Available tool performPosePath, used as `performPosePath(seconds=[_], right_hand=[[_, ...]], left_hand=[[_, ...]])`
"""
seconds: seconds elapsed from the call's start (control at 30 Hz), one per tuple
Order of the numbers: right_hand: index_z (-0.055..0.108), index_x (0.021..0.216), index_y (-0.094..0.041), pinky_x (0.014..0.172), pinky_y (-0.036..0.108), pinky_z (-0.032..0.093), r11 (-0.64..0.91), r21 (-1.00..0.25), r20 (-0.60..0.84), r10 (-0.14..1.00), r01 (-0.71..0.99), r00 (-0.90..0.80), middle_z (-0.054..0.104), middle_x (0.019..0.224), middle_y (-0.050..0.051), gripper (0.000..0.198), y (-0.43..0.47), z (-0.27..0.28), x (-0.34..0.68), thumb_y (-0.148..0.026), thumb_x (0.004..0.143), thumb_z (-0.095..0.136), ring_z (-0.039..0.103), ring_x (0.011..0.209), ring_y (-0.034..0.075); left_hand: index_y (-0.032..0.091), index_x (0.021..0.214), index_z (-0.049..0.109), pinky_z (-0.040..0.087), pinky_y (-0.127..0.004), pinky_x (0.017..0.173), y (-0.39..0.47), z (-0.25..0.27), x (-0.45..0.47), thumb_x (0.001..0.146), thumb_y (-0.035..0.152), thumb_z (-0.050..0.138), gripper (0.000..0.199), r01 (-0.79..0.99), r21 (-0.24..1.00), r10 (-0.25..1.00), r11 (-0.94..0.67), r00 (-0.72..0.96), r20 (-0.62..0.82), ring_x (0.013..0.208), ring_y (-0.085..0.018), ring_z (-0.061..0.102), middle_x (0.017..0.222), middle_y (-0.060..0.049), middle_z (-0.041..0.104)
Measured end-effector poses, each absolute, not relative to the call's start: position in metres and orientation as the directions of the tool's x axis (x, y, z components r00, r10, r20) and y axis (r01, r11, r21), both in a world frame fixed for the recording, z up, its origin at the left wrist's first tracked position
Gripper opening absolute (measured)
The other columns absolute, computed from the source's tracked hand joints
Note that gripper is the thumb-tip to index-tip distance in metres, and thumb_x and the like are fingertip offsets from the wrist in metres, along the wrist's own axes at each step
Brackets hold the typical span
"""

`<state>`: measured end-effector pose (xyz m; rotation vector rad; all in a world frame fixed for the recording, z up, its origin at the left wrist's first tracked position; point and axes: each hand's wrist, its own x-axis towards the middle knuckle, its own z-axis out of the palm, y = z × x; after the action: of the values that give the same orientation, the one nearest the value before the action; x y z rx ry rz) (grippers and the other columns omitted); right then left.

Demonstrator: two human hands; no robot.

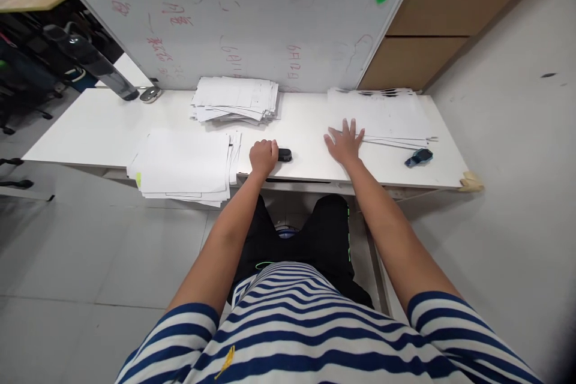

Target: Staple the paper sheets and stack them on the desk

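Note:
My left hand (264, 158) is closed round a black stapler (285, 155) near the front edge of the white desk (306, 126). Only the stapler's rounded end shows, sticking out to the right of my fist. Fingers spread, my right hand (345, 144) lies flat on the desk. Its fingertips reach the left edge of a spread of white papers (382, 114), whose sheets fan out slightly at the front. A small dark blue-green object (419, 158) lies to the right of that hand, its kind unclear.
A messy paper stack (236, 99) sits at the back. Another pile (184, 162) overhangs the desk's front edge at left. A dark bottle (92, 63) stands near a computer mouse (150, 94). Behind rises a whiteboard (261, 18) with red writing; a wall (508, 102) bounds the right.

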<state>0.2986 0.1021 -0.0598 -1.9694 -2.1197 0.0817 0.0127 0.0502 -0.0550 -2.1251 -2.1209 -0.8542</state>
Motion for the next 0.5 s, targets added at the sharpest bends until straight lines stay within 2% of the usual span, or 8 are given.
performPosePath(seconds=[0.17, 0.27, 0.33, 0.4, 0.5], right_hand=[[0.055, 0.15, -0.027, 0.123, 0.07, 0.011, 0.113, -0.203, 0.156, 0.984, 0.973, -0.082, 0.017, 0.175, 0.008, 0.06, 0.102, -0.06, 0.3, -0.057, 0.105, 0.028, 0.006, 0.162, 0.037], [0.044, 0.158, -0.029, 0.124, 0.066, 0.014, 0.155, -0.19, 0.178, 0.976, 0.97, -0.121, 0.012, 0.176, 0.008, 0.061, 0.101, -0.058, 0.3, -0.055, 0.105, 0.03, 0.007, 0.162, 0.033], [0.043, 0.159, -0.028, 0.124, 0.066, 0.013, 0.143, -0.204, 0.164, 0.98, 0.969, -0.11, 0.011, 0.176, 0.008, 0.061, 0.101, -0.058, 0.299, -0.055, 0.105, 0.031, 0.006, 0.162, 0.034], [0.049, 0.154, -0.027, 0.123, 0.068, 0.011, 0.117, -0.225, 0.14, 0.986, 0.967, -0.087, 0.013, 0.176, 0.009, 0.06, 0.102, -0.059, 0.299, -0.055, 0.105, 0.031, 0.006, 0.162, 0.036], [0.055, 0.149, -0.025, 0.123, 0.07, 0.009, 0.098, -0.243, 0.137, 0.988, 0.965, -0.066, 0.015, 0.175, 0.01, 0.059, 0.103, -0.06, 0.299, -0.055, 0.105, 0.031, 0.006, 0.161, 0.037]], left_hand=[[0.023, 0.074, 0.056, 0.041, -0.042, 0.08, 0.05, -0.053, 0.013, 0.105, 0.037, 0.035, 0.04, 0.904, 0.418, 0.926, -0.093, -0.075, 0.37, 0.091, -0.029, 0.06, 0.085, -0.012, 0.066], [0.022, 0.093, 0.061, 0.044, -0.04, 0.091, 0.043, -0.043, 0.01, 0.106, 0.037, 0.036, 0.033, 0.849, 0.493, 0.911, -0.191, -0.034, 0.412, 0.103, -0.026, 0.061, 0.102, -0.012, 0.07], [0.02, 0.109, 0.061, 0.044, -0.039, 0.1, 0.037, -0.033, 0.0, 0.106, 0.036, 0.036, 0.03, 0.813, 0.531, 0.886, -0.237, -0.043, 0.461, 0.114, -0.025, 0.061, 0.116, -0.013, 0.069], [0.02, 0.119, 0.059, 0.041, -0.041, 0.107, 0.031, -0.022, -0.018, 0.105, 0.036, 0.04, 0.029, 0.82, 0.541, 0.874, -0.187, -0.112, 0.472, 0.124, -0.026, 0.058, 0.125, -0.014, 0.067], [0.02, 0.126, 0.058, 0.039, -0.049, 0.111, 0.026, -0.011, -0.06, 0.099, 0.038, 0.051, 0.033, 0.85, 0.523, 0.874, 0.064, -0.301, 0.382, 0.133, -0.032, 0.052, 0.133, -0.018, 0.063]])
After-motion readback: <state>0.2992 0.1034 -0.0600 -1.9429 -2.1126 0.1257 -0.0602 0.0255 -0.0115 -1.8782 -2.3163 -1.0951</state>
